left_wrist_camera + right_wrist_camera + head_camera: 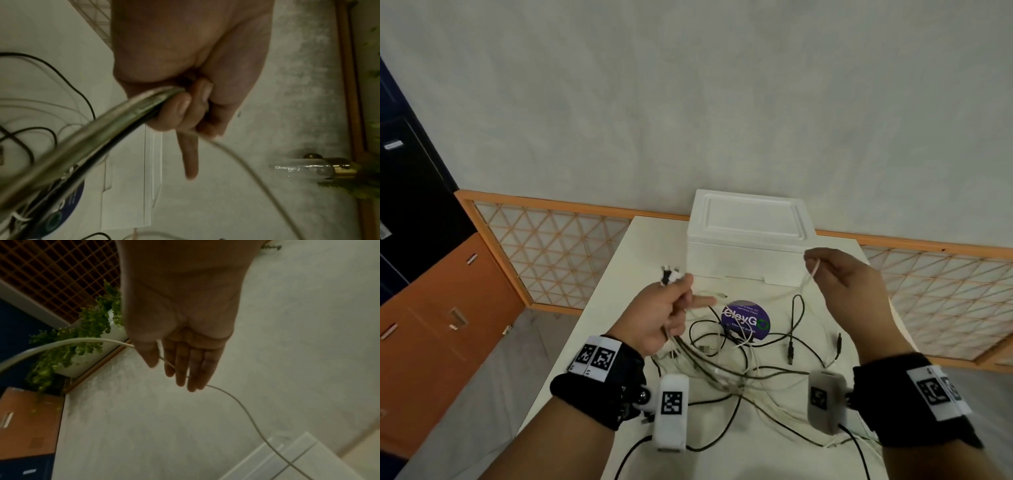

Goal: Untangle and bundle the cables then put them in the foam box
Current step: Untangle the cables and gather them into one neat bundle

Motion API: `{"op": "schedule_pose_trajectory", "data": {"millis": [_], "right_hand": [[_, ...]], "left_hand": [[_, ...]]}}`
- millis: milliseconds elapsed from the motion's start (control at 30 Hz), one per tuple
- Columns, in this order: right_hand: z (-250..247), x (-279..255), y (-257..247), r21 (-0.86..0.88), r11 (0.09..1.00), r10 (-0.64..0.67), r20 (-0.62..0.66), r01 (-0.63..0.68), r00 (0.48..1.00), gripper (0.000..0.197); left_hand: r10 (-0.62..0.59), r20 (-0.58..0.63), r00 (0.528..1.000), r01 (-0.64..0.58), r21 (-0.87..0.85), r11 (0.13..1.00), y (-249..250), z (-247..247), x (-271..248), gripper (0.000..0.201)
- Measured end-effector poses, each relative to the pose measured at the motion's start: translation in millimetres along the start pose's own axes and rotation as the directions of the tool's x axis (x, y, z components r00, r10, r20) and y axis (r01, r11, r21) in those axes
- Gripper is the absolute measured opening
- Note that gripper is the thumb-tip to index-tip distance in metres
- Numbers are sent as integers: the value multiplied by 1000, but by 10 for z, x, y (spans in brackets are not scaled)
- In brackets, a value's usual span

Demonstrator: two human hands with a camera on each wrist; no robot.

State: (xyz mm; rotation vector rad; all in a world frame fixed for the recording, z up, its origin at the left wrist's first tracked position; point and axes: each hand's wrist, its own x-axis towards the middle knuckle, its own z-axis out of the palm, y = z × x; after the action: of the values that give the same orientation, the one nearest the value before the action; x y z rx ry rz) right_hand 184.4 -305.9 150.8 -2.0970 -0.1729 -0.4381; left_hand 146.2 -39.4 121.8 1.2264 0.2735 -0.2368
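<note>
White and black cables [726,353] lie in a loose tangle across the middle and near edge of a white table [599,308]. At the left, the left hand [664,315] is raised above the table's left side with its fingers curled round a gathered bunch of cables; several plug ends [669,274] stick up out of the top of the fist, and one finger [190,155] points straight out (the left wrist view shows the bunch passing through the curled fingers). Strands trail from this fist down into the tangle. Just right of the hand, a round purple sticker [745,319] lies flat on the table, partly crossed by cables. Behind it, at the far edge, stands the white foam box [748,236] with its lid on. At the right, the right hand [849,277] is raised in front of the box's right corner, thumb and fingertips pinching a single thin white cable [812,274] that hangs down to the pile.
</note>
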Motion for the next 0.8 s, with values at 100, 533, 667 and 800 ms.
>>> {"op": "schedule_pose_trajectory", "data": {"millis": [100,533,667,800], "right_hand": [[77,-53,-102,508,853,61,130,-120,990,29],[707,-677,-224,-120,984,-7,720,134,694,14],[622,-740,286,-466,809,152,755,358,638,7],[435,-851,854,-635,682,332,711,363,620,14]], "left_hand": [[-39,19,999,37,105,994,-50,-12,-48,36],[37,-29,999,-38,-4,999,-72,183,-10,24],[106,-143,984,-125,-131,983,12,12,29,23],[183,-206,961,-214,-138,967,98,-67,36,21]]}}
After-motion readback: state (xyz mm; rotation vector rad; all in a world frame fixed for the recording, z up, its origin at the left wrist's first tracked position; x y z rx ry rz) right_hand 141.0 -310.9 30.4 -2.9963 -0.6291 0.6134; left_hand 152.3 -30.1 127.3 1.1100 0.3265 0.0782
